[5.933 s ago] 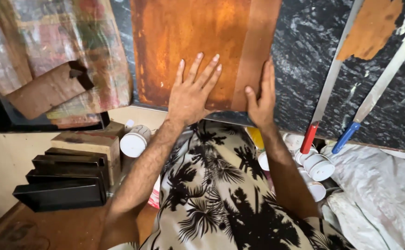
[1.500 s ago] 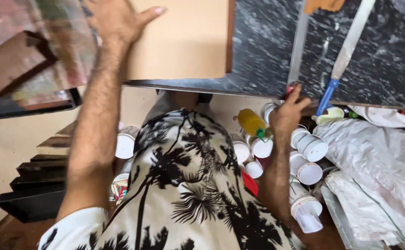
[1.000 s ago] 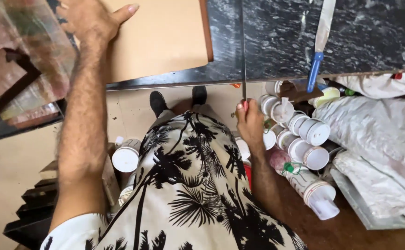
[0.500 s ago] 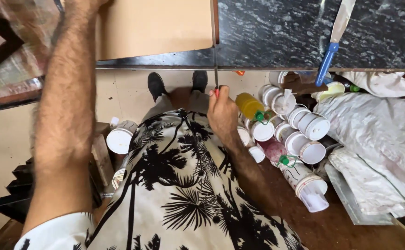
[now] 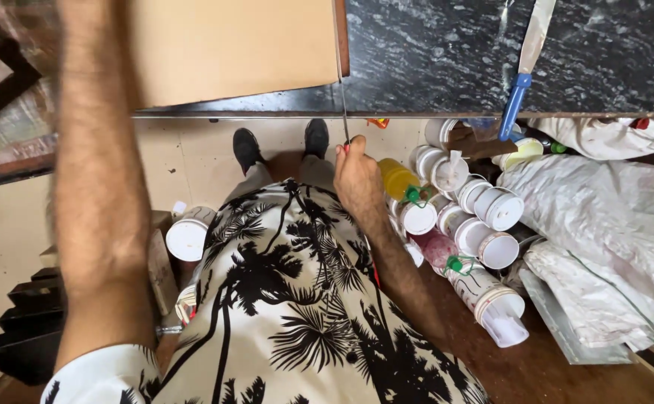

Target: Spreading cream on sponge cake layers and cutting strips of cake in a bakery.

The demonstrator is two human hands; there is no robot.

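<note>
Wearer, my view | shirt [image 5: 297, 314]: short-sleeved, cream with black palm print, dark buttons | trousers [image 5: 289, 173]: grey-tan | shoes [image 5: 246, 147]: black pair | forearms bare, hairy

Cluster of white-capped round containers [image 5: 484, 217] lying at right, yellow squeeze bottle [image 5: 400, 182] with green nozzle beside them, single white-lidded tub [image 5: 188, 238] at left, white crumpled plastic bags [image 5: 603, 224] far right
</note>
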